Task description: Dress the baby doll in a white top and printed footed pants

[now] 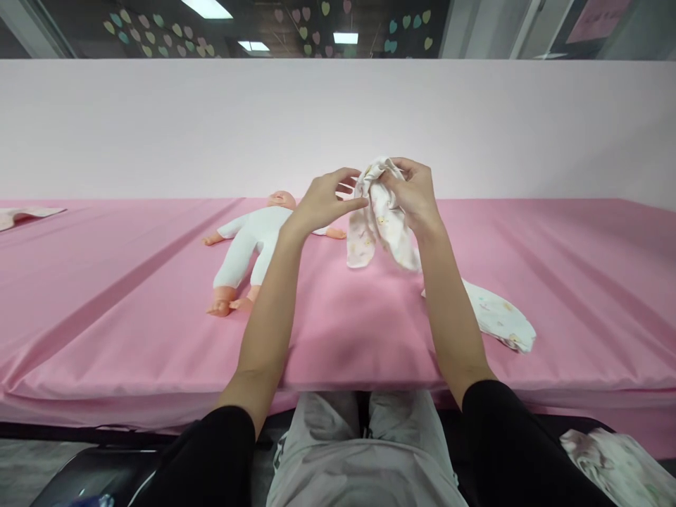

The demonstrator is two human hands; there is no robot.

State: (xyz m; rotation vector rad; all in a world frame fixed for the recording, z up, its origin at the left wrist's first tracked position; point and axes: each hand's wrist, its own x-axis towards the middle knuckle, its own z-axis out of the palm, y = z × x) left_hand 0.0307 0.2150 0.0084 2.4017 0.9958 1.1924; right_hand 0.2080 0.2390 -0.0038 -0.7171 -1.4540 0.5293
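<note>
Head view. Counts: hands, 2; doll, 1; cloths with a small print on white, 3 (one held, one on the worktop, one crumpled); pale cloth, 1, cut by the left edge of the frame; ceiling lights, 3, top of frame.

Right hand (417,190), upper centre-right: closed, thumb and fingers pinched on the gathered top of the held cloth (389,229). Left hand (328,197), centre: partly open, fingers curved, thumb apart from them with a clear gap. Its thumb tip and fingertips lie at the cloth's left edge; contact cannot be told from this angle.

Held cloth: just right of frame centre, bunched at the top, two flaps hanging down above the pink-covered worktop (364,317).

Doll (256,236): left of centre, lying on the worktop in a white suit, head toward the back edge, feet toward the front; its arm on the right side partly hidden by the left hand and forearm. Second printed cloth (501,317): right of centre, flat on the worktop, left part behind the right forearm. Crumpled cloth (623,465): lower right corner, below the worktop's front edge. Pale cloth (29,215): far left, on the worktop.

Behind: white partition (338,120) across the width; heart cutouts (303,32) above it, not counted. Ceiling lights (346,38) bright. Black chair (100,472), lower left.
</note>
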